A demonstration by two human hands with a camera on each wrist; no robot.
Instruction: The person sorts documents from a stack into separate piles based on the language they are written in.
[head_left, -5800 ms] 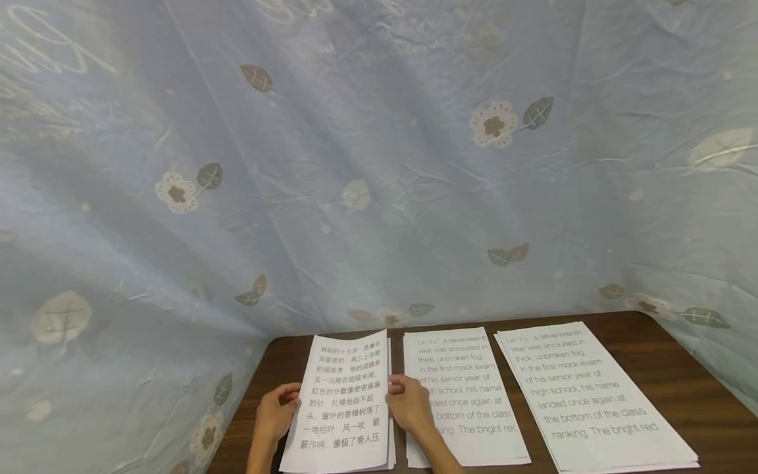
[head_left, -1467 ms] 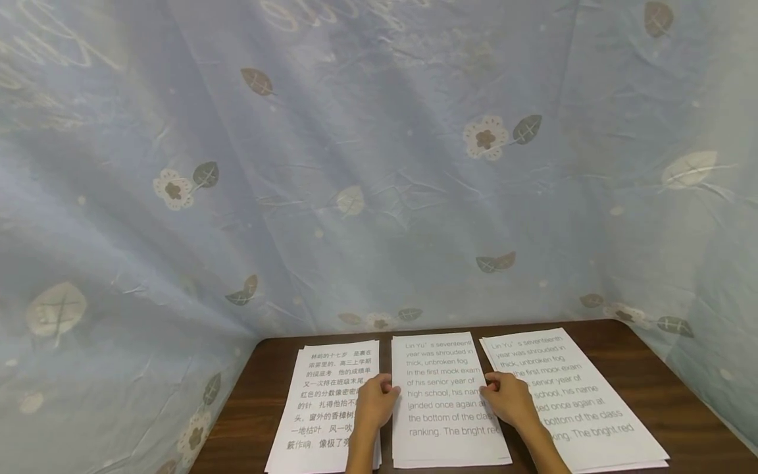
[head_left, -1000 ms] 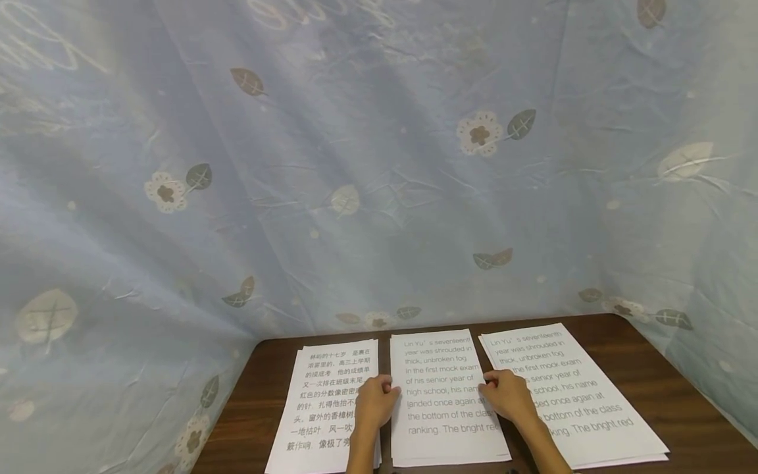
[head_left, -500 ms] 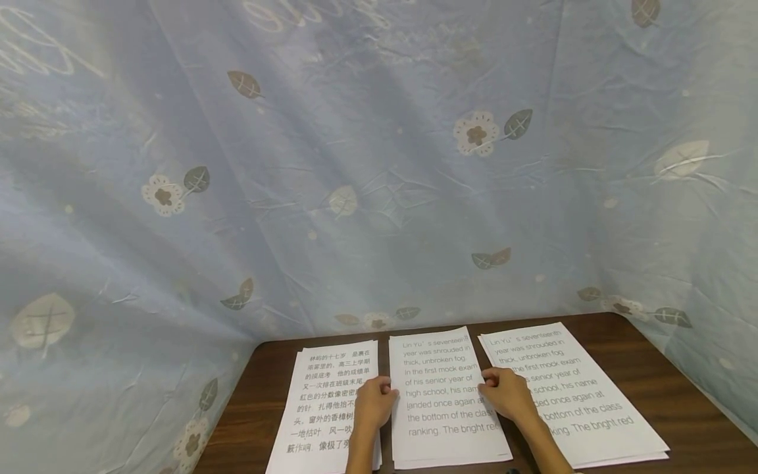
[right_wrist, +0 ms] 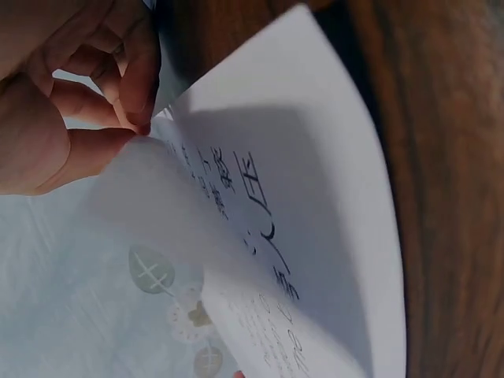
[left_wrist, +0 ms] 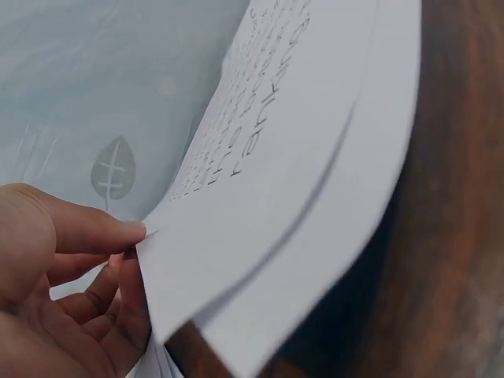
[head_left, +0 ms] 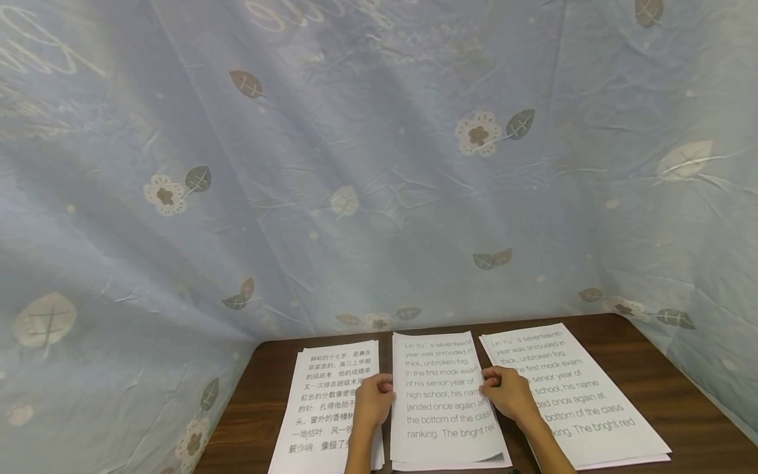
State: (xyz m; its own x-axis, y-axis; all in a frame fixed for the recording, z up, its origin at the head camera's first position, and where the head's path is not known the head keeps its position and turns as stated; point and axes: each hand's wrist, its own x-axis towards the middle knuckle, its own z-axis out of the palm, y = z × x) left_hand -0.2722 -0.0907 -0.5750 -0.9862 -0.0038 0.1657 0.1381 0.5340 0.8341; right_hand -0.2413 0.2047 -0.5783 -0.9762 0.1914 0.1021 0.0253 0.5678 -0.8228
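The middle paper stack has an English-printed top sheet (head_left: pixel 441 398), its lower edge raised off the paper underneath. My left hand (head_left: pixel 373 398) pinches that sheet's left edge between thumb and finger; the left wrist view shows the thumb (left_wrist: pixel 118 235) on the paper. At the opposite edge, my right hand (head_left: pixel 509 395) pinches the same sheet. In the right wrist view the lifted sheet (right_wrist: pixel 150 197) curls up beside the right fingers, and a lower sheet (right_wrist: pixel 323 165) with Chinese characters shows beneath it.
A stack of Chinese-printed paper (head_left: pixel 320 395) lies left, partly under my left forearm. Another English-printed stack (head_left: pixel 598 408) lies right, partly covered by my right hand. All rest on a dark wooden table (head_left: pixel 681 395), with a patterned blue cloth (head_left: pixel 403 230) hanging behind.
Earlier both hands were at the left stack; they have since moved right to the middle one. In the last half second, the middle top sheet's lower edge has lifted.
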